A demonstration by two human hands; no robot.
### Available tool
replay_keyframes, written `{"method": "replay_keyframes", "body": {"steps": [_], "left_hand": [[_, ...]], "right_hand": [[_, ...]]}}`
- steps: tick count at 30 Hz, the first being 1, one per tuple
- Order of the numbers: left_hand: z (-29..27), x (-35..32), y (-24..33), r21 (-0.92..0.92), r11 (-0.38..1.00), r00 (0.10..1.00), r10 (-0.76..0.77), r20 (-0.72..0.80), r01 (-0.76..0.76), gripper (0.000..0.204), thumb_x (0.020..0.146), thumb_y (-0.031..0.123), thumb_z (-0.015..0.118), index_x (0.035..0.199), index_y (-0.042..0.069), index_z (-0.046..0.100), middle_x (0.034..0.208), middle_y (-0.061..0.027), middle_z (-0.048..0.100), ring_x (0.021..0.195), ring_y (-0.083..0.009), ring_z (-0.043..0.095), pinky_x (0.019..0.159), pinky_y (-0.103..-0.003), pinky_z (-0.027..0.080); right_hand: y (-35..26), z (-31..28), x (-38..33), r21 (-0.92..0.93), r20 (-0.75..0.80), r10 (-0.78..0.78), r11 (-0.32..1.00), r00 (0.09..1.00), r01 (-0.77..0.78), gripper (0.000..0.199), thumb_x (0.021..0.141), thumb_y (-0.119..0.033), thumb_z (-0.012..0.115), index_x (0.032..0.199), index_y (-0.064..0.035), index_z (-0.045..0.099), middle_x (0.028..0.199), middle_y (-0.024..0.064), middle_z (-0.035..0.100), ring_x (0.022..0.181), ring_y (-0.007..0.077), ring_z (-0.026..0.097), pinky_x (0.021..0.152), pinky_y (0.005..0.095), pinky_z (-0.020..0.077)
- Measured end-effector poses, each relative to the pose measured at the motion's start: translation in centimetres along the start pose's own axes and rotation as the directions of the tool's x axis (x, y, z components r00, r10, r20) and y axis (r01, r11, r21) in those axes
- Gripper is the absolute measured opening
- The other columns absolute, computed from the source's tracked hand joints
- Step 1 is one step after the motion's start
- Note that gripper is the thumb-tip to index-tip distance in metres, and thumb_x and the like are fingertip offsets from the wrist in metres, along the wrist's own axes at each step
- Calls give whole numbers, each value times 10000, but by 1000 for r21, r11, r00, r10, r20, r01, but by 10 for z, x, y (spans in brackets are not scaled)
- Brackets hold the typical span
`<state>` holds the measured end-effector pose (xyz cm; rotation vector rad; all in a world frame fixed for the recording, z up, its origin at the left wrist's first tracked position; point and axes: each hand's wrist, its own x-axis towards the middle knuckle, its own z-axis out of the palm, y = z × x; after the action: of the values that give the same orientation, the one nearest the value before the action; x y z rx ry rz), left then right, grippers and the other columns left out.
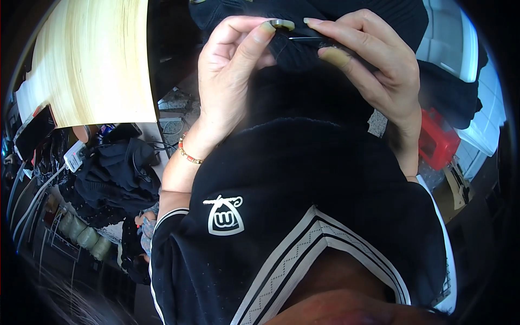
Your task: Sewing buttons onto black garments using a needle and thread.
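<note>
Head view: your two hands raised close together over dark cloth.
Left hand point(230, 70): thumb and forefinger pinched shut on a pale button point(282, 24).
Right hand point(374, 59): fingers curled, holding a needle point(304, 38) against the black garment point(303, 54).
Risk: needle point near your left thumb — a slip could prick it, or the button could drop.

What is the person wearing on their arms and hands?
The left hand has a thin bracelet of red and gold beads at the wrist. The right hand wears nothing that shows. Both forearms are bare. The short sleeves are black with white stripes at the edge. No gloves or rings show.
</note>
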<state>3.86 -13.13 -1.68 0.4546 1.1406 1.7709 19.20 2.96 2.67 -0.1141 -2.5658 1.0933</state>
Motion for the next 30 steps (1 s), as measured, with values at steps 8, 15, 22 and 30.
{"method": "replay_keyframes", "body": {"steps": [8,15,22,30], "left_hand": [[0,0,0,14,1000,1000,10,-1,-10,154,964,130,621,1089,44,647,993,-9,686,780,-16,587,701,-168,493],[0,1,-2,18,1000,1000,4,2,-4,152,965,124,618,1091,43,645,998,-12,687,806,-19,604,700,-161,494],[-3,1,0,-11,1000,998,-3,68,4,162,969,128,612,1103,42,643,1027,-23,689,832,-26,615,715,-166,507],[-3,0,0,10,1000,999,-2,53,2,180,982,134,589,1119,30,643,1039,-46,691,834,-48,636,738,-186,536]], "right_hand": [[-1,1,1,42,27,53,998,998,-54,351,837,-23,704,1187,-9,678,925,89,630,768,134,580,632,220,440],[5,0,1,71,41,-6,997,999,3,340,842,-14,693,1181,5,676,926,96,632,771,138,586,637,228,449],[-20,-1,14,114,4,178,978,984,-177,329,807,-25,733,1130,16,688,867,98,631,730,165,588,623,249,457],[-35,-4,23,3,-33,298,955,954,-298,300,771,-38,768,1060,10,708,802,103,620,664,202,598,566,289,465]]}}
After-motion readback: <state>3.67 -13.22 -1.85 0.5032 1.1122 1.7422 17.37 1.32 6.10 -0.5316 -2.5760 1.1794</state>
